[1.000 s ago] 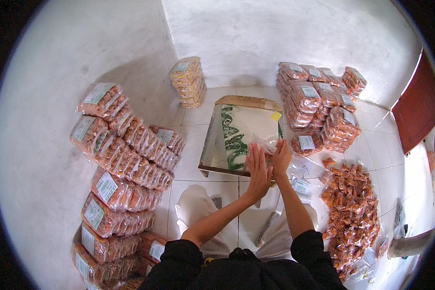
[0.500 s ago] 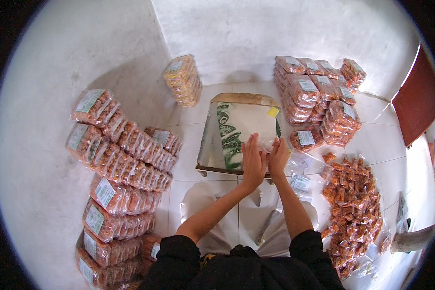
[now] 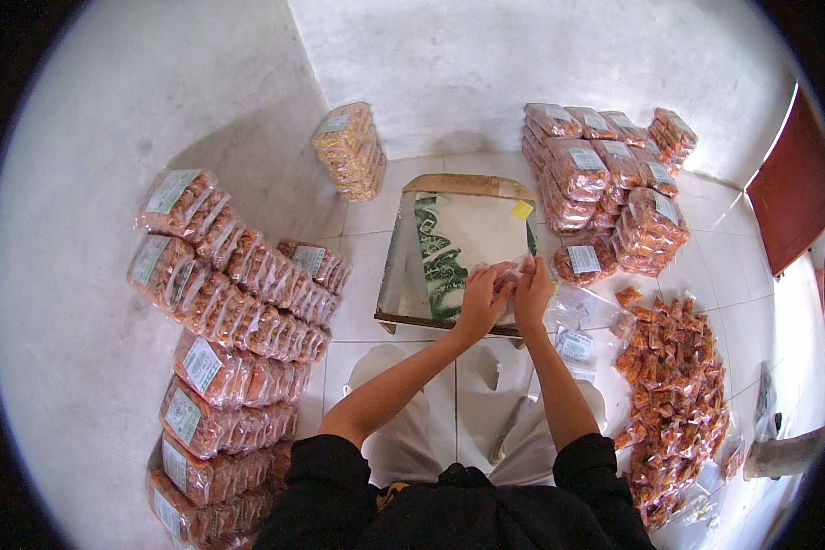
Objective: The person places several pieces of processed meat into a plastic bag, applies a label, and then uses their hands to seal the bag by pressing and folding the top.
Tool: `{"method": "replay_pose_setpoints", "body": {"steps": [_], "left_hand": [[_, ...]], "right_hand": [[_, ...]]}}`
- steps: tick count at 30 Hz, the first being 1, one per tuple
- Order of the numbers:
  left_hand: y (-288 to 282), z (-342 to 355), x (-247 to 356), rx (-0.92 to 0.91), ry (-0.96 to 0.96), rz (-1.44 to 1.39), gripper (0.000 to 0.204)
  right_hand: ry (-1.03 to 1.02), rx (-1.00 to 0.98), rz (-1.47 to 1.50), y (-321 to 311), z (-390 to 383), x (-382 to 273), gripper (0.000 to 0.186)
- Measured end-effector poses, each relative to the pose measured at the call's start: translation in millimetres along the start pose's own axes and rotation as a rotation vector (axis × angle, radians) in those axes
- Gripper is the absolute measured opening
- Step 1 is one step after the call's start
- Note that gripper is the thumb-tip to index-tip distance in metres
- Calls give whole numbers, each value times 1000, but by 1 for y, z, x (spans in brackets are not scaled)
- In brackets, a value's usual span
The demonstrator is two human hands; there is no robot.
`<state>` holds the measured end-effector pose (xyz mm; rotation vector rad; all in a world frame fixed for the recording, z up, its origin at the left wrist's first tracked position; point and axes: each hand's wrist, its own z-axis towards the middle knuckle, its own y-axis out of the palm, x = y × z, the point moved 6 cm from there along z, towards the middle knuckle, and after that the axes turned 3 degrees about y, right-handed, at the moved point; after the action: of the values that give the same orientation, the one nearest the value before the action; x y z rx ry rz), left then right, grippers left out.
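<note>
My left hand [image 3: 482, 301] and my right hand [image 3: 532, 293] are side by side over the front right part of a low table [image 3: 467, 236]. Curled fingers of both hands grip a clear plastic bag [image 3: 506, 313] between them. The hands hide most of the bag, and what is in it cannot be made out. The tabletop is whitish with a dark green printed pattern along its left, and a raised wooden strip edges its far side. A small yellow piece [image 3: 522, 210] lies near its far right corner.
Labelled bags of reddish-brown snacks [image 3: 229, 275] are stacked along the left wall; more stacks [image 3: 585, 170] stand at the back right. Yellowish packs [image 3: 348, 151] stand at the back. A heap of small orange packets [image 3: 674, 394] and flat labelled bags [image 3: 574, 346] lie to my right.
My hands had straighter fingers, laid close together on the plastic; now the fingers are curled around it. The left hand has drawn slightly apart from the right at the wrist.
</note>
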<state>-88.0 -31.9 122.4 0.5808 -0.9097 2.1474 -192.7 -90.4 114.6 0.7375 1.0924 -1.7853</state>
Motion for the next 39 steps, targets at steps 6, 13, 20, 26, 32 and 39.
{"method": "replay_pose_setpoints", "body": {"steps": [6, 13, 20, 26, 32, 39], "left_hand": [[-2, 3, 5, 83, -44, -85, 27], [-2, 2, 6, 82, -147, -140, 37], [-19, 0, 6, 387, -25, 21, 41], [5, -12, -23, 217, -177, -181, 32], [3, -5, -18, 221, -113, -217, 23], [-1, 1, 4, 228, -68, 185, 17]], "right_hand": [[-145, 137, -150, -4, 2, -18, 18], [-53, 72, -164, -1, 3, -8, 19], [56, -1, -170, 1, 2, -5, 21], [61, 27, -185, 1, 4, -1, 23], [24, 96, -126, -2, 6, 1, 25], [62, 37, -99, 1, 5, -1, 25]]}}
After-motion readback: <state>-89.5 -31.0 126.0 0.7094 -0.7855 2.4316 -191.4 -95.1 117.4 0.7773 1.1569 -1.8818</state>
